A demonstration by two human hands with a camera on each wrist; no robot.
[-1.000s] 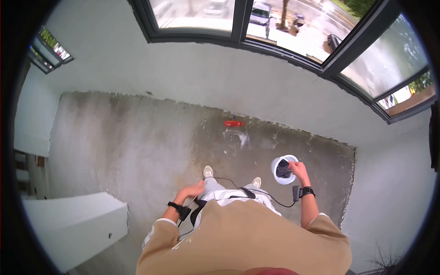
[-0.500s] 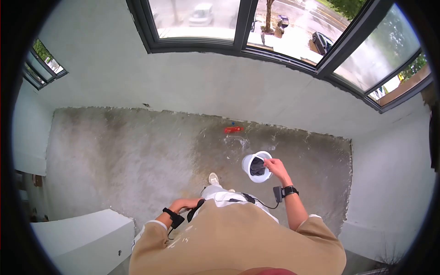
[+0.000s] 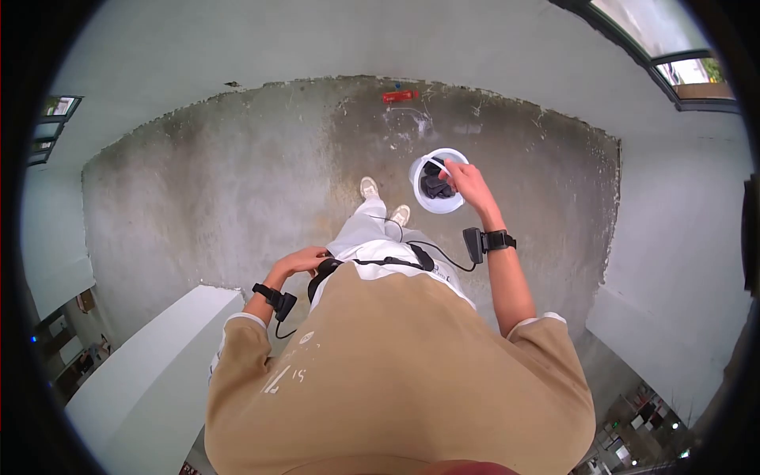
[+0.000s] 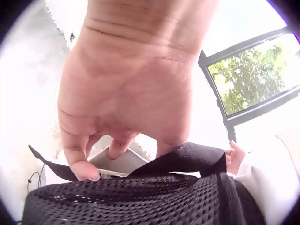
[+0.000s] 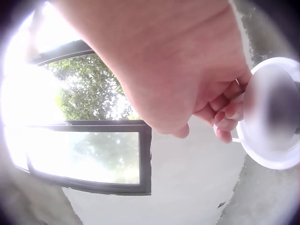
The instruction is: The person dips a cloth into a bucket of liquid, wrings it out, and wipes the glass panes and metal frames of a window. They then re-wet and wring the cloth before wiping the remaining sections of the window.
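In the head view, my right hand grips the handle of a white bucket in front of me to the right. Crumpled dark grey cloths lie inside the bucket. The right wrist view shows curled fingers at the handle beside the round rim; the bucket's inside is blurred there. At my waist on the left, my left hand reaches to a black mesh waist pouch. Its fingertips are at the pouch's top edge beside a black strap, partly hidden; whether they pinch anything I cannot tell.
A red bottle-shaped object lies on the concrete floor near the far wall. A white low wall stands close on the left. Dark-framed windows are at the upper right. A thin cable runs from the right wrist camera toward the waist.
My right hand and the bucket have swung left, closer in front of my feet. The left hand has drawn back to the waist pouch. The head view has tilted down.
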